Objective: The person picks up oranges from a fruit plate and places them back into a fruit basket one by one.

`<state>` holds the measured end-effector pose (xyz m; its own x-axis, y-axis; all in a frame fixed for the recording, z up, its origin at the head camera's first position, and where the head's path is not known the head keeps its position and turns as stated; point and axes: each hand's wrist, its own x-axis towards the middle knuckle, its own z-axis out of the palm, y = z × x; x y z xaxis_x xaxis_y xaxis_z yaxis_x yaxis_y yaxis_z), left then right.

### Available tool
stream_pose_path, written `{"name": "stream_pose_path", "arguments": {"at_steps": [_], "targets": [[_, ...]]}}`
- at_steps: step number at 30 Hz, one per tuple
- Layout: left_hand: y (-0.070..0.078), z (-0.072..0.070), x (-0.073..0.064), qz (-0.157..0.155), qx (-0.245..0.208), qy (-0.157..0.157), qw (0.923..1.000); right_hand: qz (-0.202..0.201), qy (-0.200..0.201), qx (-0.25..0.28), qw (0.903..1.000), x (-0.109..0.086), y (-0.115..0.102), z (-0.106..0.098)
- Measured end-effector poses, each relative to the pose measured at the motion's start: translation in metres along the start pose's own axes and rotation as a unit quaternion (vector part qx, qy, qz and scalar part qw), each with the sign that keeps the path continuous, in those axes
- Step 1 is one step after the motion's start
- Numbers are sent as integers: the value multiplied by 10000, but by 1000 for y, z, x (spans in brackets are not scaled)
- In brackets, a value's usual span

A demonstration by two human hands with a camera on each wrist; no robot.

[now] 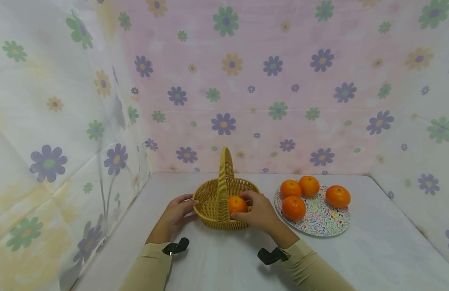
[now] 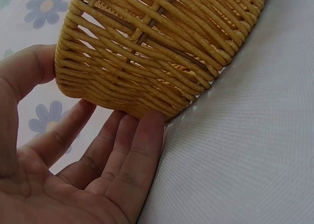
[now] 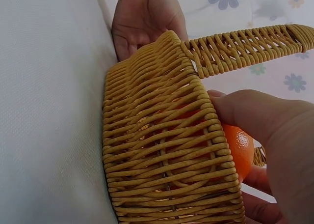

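Observation:
A yellow-brown wicker basket [image 1: 207, 214] with an arched handle stands on the table. My right hand [image 1: 261, 211] reaches over its right side and holds an orange [image 1: 237, 204] inside, thumb on the near side and fingers beyond. In the right wrist view, the basket's woven wall [image 3: 162, 145] hides much of that orange [image 3: 240, 150]. My left hand [image 1: 176, 211] steadies the basket's left end. The left wrist view shows its thumb at the rim and its other fingertips [image 2: 152, 123] against the lower wicker wall [image 2: 132, 62].
To the right of the basket lies a round, colourfully speckled plate [image 1: 319, 221] bearing several oranges [image 1: 294, 208]. A white cloth [image 1: 224, 258] covers the table. Flower-patterned curtains [image 1: 246, 93] enclose the back and both sides.

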<state>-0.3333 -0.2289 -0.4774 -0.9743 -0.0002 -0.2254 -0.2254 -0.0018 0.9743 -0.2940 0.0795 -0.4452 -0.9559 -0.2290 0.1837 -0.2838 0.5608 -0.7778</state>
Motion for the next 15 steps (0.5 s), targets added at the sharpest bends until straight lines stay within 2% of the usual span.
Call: {"name": "stream_pose_path", "arguments": {"at_steps": [15], "targets": [[0, 1, 0, -11, 11, 97, 10000, -8, 8, -222, 9998, -1, -1, 0]]}}
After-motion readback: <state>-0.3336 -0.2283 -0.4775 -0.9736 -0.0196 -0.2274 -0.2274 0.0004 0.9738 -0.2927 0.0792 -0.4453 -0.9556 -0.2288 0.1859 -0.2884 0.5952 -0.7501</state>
